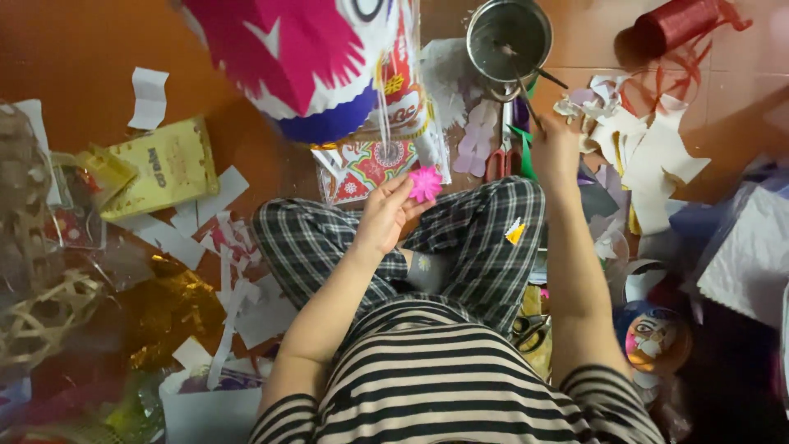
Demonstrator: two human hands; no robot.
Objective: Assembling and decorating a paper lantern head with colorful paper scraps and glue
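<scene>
The big pink, white and blue paper figure (304,57) in the upper middle is cut off by the top edge, so its whole shape cannot be told. The metal pot (509,37) beside it loses its far rim at the same edge, and its contents are too dark to make out. The red spool (678,23) at upper right is blurred. The right hand (555,144) closes round a thin stick (526,94), but its fingers are turned away and the grip is hidden. The woven basket (33,271) at far left runs off the frame. The small painted mask (653,337) at lower right is partly covered by the forearm.
</scene>
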